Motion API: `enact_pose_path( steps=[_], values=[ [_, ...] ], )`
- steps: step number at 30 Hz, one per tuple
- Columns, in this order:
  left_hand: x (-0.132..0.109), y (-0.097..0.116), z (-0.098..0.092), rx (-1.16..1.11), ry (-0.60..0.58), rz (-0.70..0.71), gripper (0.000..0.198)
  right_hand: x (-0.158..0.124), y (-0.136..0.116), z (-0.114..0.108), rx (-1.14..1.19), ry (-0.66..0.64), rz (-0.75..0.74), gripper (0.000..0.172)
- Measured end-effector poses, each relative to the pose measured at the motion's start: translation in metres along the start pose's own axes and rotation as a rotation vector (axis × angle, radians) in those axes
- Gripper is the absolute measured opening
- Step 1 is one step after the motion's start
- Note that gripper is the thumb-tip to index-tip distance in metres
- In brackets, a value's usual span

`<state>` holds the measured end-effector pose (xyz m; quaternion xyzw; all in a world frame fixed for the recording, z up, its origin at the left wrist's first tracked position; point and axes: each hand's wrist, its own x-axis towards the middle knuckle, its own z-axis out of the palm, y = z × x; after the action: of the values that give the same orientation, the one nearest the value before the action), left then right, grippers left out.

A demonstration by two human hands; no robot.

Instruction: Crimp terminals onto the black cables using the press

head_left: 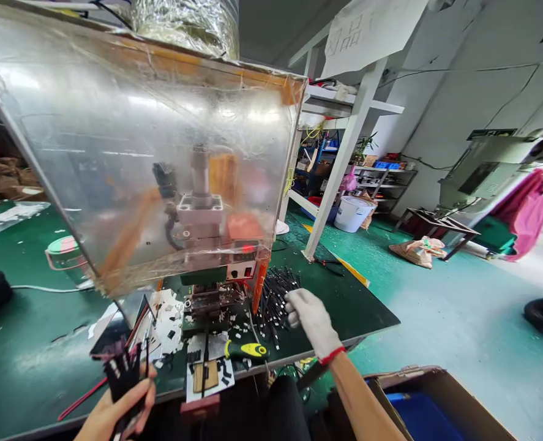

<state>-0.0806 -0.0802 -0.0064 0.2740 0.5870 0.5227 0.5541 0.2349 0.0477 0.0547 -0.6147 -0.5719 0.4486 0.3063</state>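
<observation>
My left hand [131, 401], bare, is closed around a bundle of thin black strips [123, 373] with some light ends, at the lower left. My right hand [311, 318] wears a white glove with a red cuff. Its fingers are curled at the right side of a pile of black strips with pale tips [275, 300]; whether they hold one is hidden. Between my hands stands a small press [202, 239] behind a clear plastic shield [138, 122]. A dark metal fixture [205, 301] sits at the press's base. One dark strip or rod points from it towards me.
A yellow and black screwdriver handle [248, 350] lies by the table's front edge. White scraps [169, 321] litter the green table [354, 306]. Pliers [330, 266] lie farther right. A cardboard box [464, 398] with blue inside stands lower right. A white shelf post [344, 165] rises behind.
</observation>
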Motion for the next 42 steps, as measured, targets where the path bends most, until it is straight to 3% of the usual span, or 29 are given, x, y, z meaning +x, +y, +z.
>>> enact_pose_path(
  steps=[2, 4, 6, 9, 13, 16, 19, 22, 25, 28, 31, 36, 42],
  values=[
    [0.008, -0.002, 0.018, -0.039, 0.004, 0.039, 0.048, 0.012, 0.012, -0.004, -0.239, 0.061, -0.003, 0.025],
    [0.015, -0.003, 0.04, -0.029, -0.021, 0.057, 0.05, 0.02, 0.021, 0.005, -0.552, 0.125, 0.013, 0.025],
    [0.02, -0.004, 0.06, 0.006, -0.033, 0.064, 0.054, 0.027, 0.027, 0.017, -0.724, 0.163, 0.046, 0.027],
    [0.024, -0.003, 0.077, 0.08, -0.058, 0.076, 0.067, 0.035, 0.031, 0.025, -0.656, 0.165, 0.061, 0.022],
    [0.025, 0.0, 0.085, 0.103, -0.077, 0.076, 0.057, 0.037, 0.028, 0.015, -0.312, 0.161, -0.021, 0.021],
    [0.022, 0.001, 0.082, 0.083, -0.074, 0.048, 0.051, 0.026, 0.021, 0.006, 0.048, 0.105, -0.02, 0.029],
    [0.018, 0.0, 0.074, 0.051, -0.059, 0.011, 0.051, 0.003, 0.012, 0.01, 0.318, -0.041, -0.051, 0.037],
    [0.015, 0.0, 0.062, 0.002, 0.0, 0.021, 0.052, -0.017, 0.004, 0.036, 0.34, -0.241, -0.031, 0.033],
    [0.014, 0.002, 0.051, -0.044, 0.068, 0.046, 0.054, -0.019, -0.001, 0.074, 0.213, -0.35, 0.039, 0.022],
    [0.01, 0.001, 0.04, -0.088, 0.119, 0.048, 0.053, -0.008, -0.003, 0.107, 0.17, -0.369, 0.099, 0.018],
    [0.007, -0.005, 0.028, -0.137, 0.134, 0.035, 0.051, 0.004, -0.005, 0.126, 0.163, -0.353, 0.116, 0.019],
    [0.005, -0.016, 0.016, -0.179, 0.157, 0.022, 0.05, 0.01, -0.005, 0.135, 0.208, -0.346, 0.143, 0.021],
    [0.004, -0.018, 0.014, -0.158, 0.133, 0.064, 0.047, 0.017, -0.001, 0.14, 0.246, -0.343, 0.146, 0.022]
  ],
)
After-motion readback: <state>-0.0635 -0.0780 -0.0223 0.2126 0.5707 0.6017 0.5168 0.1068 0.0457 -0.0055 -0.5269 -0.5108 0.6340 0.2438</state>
